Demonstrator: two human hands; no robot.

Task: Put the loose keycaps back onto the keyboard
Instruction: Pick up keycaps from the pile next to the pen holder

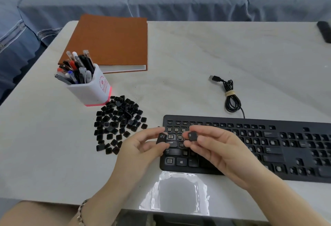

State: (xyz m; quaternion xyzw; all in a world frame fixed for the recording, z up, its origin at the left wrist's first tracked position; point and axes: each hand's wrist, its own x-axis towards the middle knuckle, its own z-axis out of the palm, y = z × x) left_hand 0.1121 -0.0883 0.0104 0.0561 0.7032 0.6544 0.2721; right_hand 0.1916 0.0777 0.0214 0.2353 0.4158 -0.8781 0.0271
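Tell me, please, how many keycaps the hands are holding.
2: a wide keycap pinched by the left hand, a square keycap by the right hand, both over the keyboard; palms might hide more.

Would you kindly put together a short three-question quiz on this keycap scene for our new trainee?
1. True or false: the left hand pinches a keycap, and the right hand pinches a second keycap.
2. The loose keycap pile lies: A) left of the keyboard; B) right of it; C) on top of it.
3. Fill in: the USB plug of the cable is ____.
Key: 1 true; 2 A; 3 unplugged.
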